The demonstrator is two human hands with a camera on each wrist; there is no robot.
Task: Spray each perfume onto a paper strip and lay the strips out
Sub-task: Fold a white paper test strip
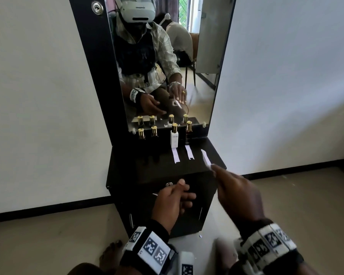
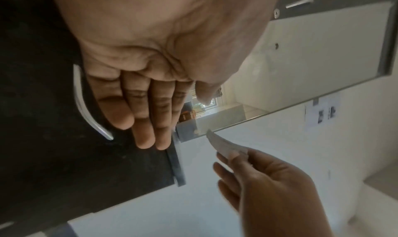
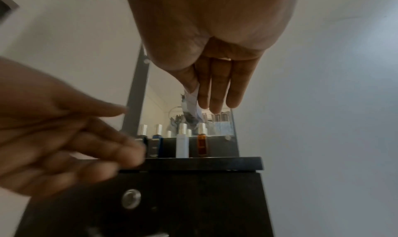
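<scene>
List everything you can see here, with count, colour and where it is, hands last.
Gold-capped perfume bottles: four; one white, one amber, two dark; standing in a row against the mirror.
Paper strips lying flat: two, white, on the cabinet top before the white and amber bottles.
Held paper strip: one, white, over the cabinet's right edge.
Cabinet: one, black, against the wall.
Mirror: one, upright behind the bottles.
Left hand: relaxed, holding nothing, before the cabinet front.
Right hand: pinching the held strip.

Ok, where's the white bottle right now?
Head view: the white bottle with a gold cap stands third from left, before the mirror, behind a white paper strip.
</scene>
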